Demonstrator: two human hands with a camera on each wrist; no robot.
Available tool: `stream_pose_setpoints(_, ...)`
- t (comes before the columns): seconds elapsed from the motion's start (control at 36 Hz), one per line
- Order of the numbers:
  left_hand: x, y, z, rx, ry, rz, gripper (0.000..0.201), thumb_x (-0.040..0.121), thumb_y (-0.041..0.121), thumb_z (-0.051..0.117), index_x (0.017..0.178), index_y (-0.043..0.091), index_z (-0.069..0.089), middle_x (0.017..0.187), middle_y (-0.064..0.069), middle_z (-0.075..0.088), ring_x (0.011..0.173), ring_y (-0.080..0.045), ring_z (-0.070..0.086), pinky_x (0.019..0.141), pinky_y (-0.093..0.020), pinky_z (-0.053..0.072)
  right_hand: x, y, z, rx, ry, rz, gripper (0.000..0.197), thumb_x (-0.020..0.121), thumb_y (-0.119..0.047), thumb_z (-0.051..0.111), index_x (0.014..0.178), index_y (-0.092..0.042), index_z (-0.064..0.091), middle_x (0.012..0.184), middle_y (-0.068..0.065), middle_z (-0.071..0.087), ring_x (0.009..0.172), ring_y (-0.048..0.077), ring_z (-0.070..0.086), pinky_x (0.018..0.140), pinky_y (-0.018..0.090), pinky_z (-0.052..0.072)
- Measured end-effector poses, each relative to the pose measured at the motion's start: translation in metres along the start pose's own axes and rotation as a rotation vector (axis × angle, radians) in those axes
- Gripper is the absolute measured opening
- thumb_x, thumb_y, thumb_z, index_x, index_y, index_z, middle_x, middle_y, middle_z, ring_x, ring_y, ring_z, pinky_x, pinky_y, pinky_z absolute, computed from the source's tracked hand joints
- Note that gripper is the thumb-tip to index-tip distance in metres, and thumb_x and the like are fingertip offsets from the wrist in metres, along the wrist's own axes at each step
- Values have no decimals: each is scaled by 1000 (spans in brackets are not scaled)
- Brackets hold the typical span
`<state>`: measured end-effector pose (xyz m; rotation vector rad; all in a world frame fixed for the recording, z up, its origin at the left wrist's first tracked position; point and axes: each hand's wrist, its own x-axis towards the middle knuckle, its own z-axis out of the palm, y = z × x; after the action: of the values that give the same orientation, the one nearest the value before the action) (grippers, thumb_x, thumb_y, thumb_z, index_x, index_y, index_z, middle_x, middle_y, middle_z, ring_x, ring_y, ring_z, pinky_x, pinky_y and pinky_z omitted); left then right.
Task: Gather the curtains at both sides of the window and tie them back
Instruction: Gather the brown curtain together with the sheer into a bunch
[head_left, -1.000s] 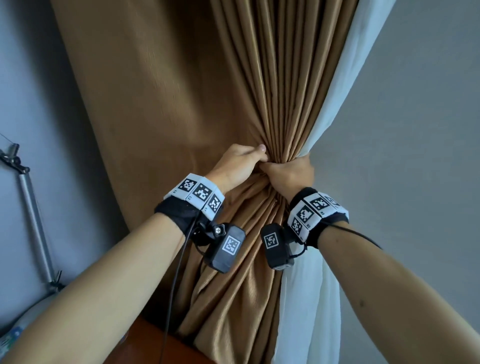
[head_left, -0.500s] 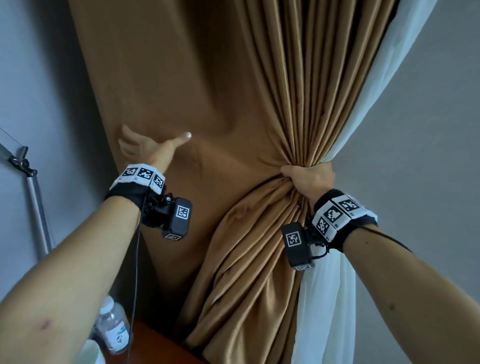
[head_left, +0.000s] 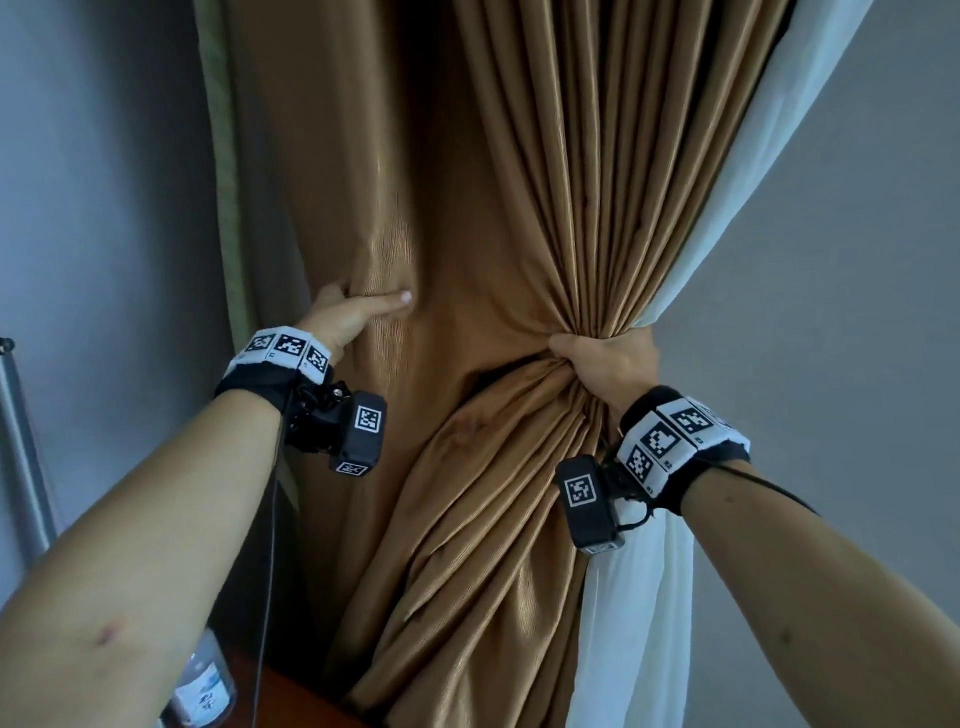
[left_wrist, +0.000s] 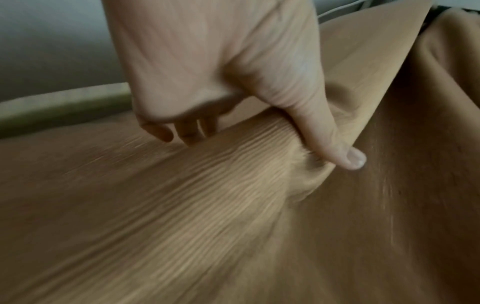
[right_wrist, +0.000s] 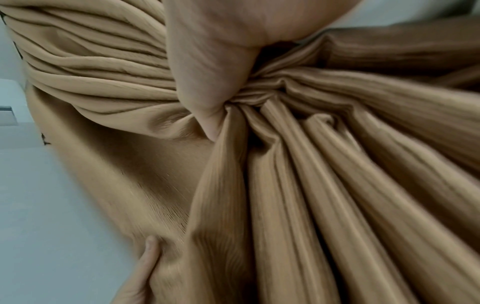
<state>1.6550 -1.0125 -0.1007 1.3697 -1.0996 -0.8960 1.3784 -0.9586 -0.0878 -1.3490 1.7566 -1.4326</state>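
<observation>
A tan curtain (head_left: 519, 218) hangs in front of me, with a white sheer curtain (head_left: 636, 597) along its right edge. My right hand (head_left: 602, 358) grips the gathered pleats in a tight bunch at mid height; in the right wrist view the folds (right_wrist: 311, 185) fan out from that fist (right_wrist: 207, 72). Further left, my left hand (head_left: 363, 307) pinches a fold of the flat, ungathered cloth. The left wrist view shows the thumb (left_wrist: 345, 152) on the front of this ridge of fabric (left_wrist: 233, 185) and the fingers curled behind it. No tie-back is in view.
Grey walls flank the curtain on both sides. A greenish strip (head_left: 223, 156) runs down the curtain's left edge. A metal pole (head_left: 23, 467) stands at far left. Below my left forearm are a plastic bottle (head_left: 205, 691) and a brown wooden surface (head_left: 296, 701).
My left hand left the bunch and moved left across the flat cloth; it lay open half a second ago and now pinches a fold. The right hand kept its grip.
</observation>
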Motion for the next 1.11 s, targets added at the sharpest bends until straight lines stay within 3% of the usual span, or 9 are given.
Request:
stream_pose_setpoints(0.14,-9,11,31,157,140,109,51,85,45,65,121,10,59,108,-9,67,98,-28,64,95,-43,50,0,0,1,15,-3,5,85,68,-32,82,138,-10,39,133,6,52,123,26,51,101,33,43)
stream_pose_setpoints(0.28,-43,18,71,96,88,168,51,80,51,63,113,12,60,100,-2,67,95,-21,64,88,-35,50,-1,0,3,10,-6,-8,87,66,-33,83,138,-11,40,133,6,53,122,26,51,102,35,45)
stream_pose_setpoints(0.42,-70,26,100,58,-13,177,18,100,32,50,104,15,53,87,8,48,84,-10,48,85,-25,35,-2,3,1,35,-33,-1,87,64,-31,84,136,-9,41,131,7,54,119,26,53,102,40,47)
stream_pose_setpoints(0.5,-69,27,103,66,23,136,23,102,34,46,86,17,46,81,7,46,77,-11,50,83,-29,38,-1,6,-1,64,-60,-13,87,62,-28,85,135,-10,43,129,7,55,118,27,54,102,41,47)
stream_pose_setpoints(0.61,-79,31,120,94,-9,132,31,102,24,40,123,4,50,101,1,48,99,-17,47,86,-25,34,1,6,-2,71,-59,-28,86,62,-27,85,135,-10,43,130,6,55,119,25,53,102,37,46)
stream_pose_setpoints(0.72,-92,45,126,46,-98,65,37,97,12,41,132,3,49,120,-5,55,113,-22,51,103,-33,39,2,7,0,90,-70,-48,91,59,-28,85,138,-13,43,129,4,56,118,25,54,103,40,46)
stream_pose_setpoints(0.83,-93,46,119,-35,-176,30,16,94,6,47,93,15,61,94,-6,65,93,-23,62,92,-34,49,4,7,-1,71,-154,-61,104,51,-38,87,141,-15,39,131,3,55,118,23,54,104,42,45)
stream_pose_setpoints(0.97,-91,47,111,-8,-184,30,8,89,9,58,87,15,62,103,-13,68,101,-30,66,96,-44,52,4,5,0,91,-314,-148,130,31,-51,95,142,-17,37,133,-4,54,122,13,52,109,36,41)
stream_pose_setpoints(1.11,-91,48,122,120,-111,116,23,94,12,52,73,16,45,77,4,49,83,-16,52,81,-24,41,-2,5,7,53,-176,-146,130,26,-64,89,136,-20,34,121,-11,54,114,12,54,104,32,43)
